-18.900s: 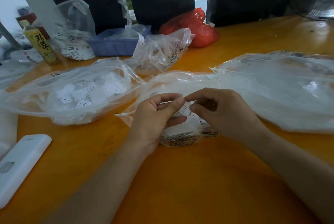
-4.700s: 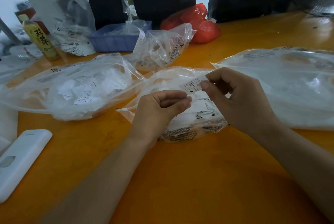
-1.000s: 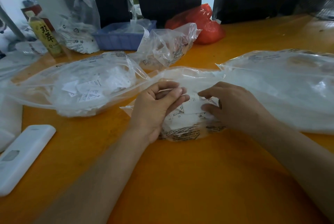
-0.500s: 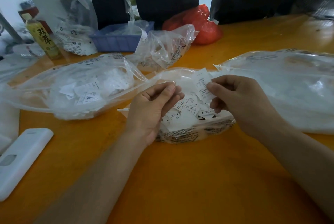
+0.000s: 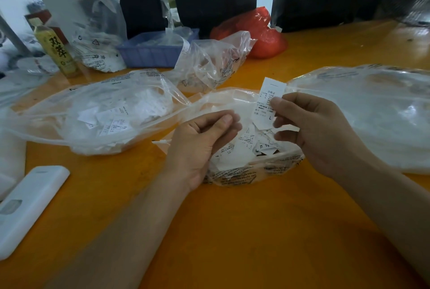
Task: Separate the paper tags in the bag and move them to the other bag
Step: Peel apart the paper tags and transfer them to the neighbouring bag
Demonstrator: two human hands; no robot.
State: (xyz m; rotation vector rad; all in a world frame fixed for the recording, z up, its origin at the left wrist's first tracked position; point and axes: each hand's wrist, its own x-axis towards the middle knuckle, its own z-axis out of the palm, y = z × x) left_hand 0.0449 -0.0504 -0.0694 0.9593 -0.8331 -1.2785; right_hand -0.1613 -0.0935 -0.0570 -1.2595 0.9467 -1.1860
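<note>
Near the desk's (image 5: 232, 230) left edge lies a flat white device (image 5: 28, 205), its markings illegible. Toward the middle of the desk sits the open source bag (image 5: 244, 172), clear plastic with black warning print along its near wall, too small to read. It holds loose paper tags (image 5: 246, 146); one shows "XL", another "S". The left hand (image 5: 200, 144) hovers over the bag's left side, fingers curled with thumb against forefinger; whether they pinch anything cannot be told. The right hand (image 5: 311, 130) is raised above the bag's right side, thumb and forefinger pinching a single paper tag (image 5: 267, 102) held upright. That tag carries printed Chinese characters in rows and the letter "L" near its bottom.

Left of the hands lies the second bag (image 5: 104, 111), clear, printed text along its far edge, with white tags inside. Toward the right edge a large clear bag (image 5: 363, 111) holds white material. Further back stand a crumpled clear bag (image 5: 214, 62), a blue basket (image 5: 149, 55), a red bag (image 5: 263, 32), and, toward the far left corner, a bottle (image 5: 58, 51) labelled "双萃".
</note>
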